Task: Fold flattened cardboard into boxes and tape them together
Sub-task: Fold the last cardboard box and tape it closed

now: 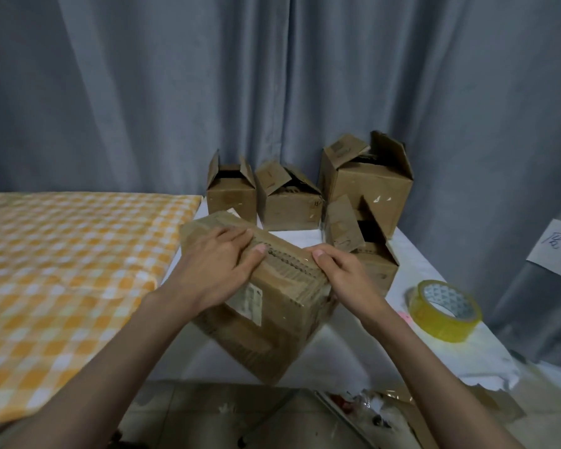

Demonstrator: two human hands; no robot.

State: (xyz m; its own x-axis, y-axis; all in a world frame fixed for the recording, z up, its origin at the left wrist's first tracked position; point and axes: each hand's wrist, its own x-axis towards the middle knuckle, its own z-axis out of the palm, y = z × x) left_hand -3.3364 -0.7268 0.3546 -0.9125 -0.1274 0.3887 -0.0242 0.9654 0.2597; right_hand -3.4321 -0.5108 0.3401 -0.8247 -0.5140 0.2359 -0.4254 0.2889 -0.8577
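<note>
A closed brown cardboard box (pixel 272 319) sits tilted on the white table (pixel 337 354), one corner past the near edge. My left hand (pixel 214 264) lies flat on its top, fingers straight and pressing along the taped seam. At the top's right edge, my right hand (pixel 340 270) curls over the corner with its thumb on the seam. A roll of yellowish clear tape (pixel 446 311) lies on the table to the right, apart from both hands.
Several folded boxes with open top flaps stand behind: two small ones (pixel 232 192) (pixel 289 199), a tall one (pixel 370 179) and one at the right (pixel 366 251). A checked orange cloth (pixel 62 270) covers the surface on the left. Grey curtain behind; cardboard scraps (pixel 486 403) on the floor.
</note>
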